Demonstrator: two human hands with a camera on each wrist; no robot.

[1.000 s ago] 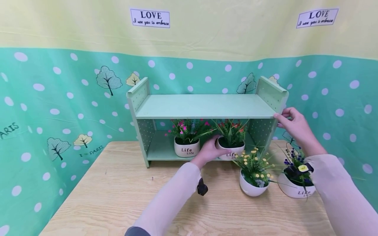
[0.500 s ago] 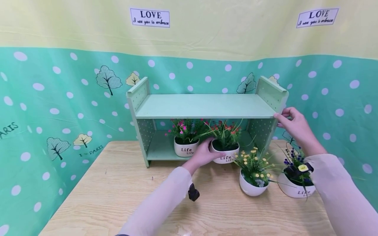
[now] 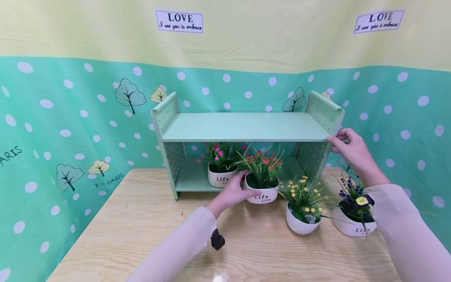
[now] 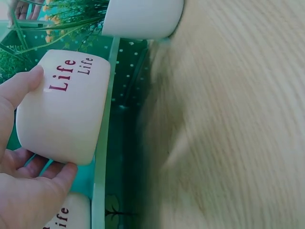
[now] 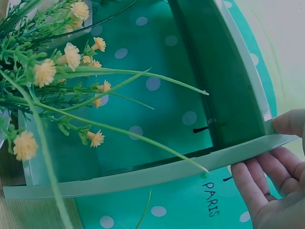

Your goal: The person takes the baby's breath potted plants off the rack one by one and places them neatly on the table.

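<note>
Left wrist: “Life Life” on pot in left hand

I see the left hand gripping near the lower front edge of the shelf, the right hand pinching its right edge.

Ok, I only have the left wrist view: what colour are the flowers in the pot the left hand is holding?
Observer: The head view shows red flowers in the held pot.
Operator: And what's the right hand on?
Observer: It grips the shelf at its right side.
Operator: Any other pot past the yellow flowers?
Observer: Yes, a white pot with dark blue flowers stands to their right on the table.
</note>
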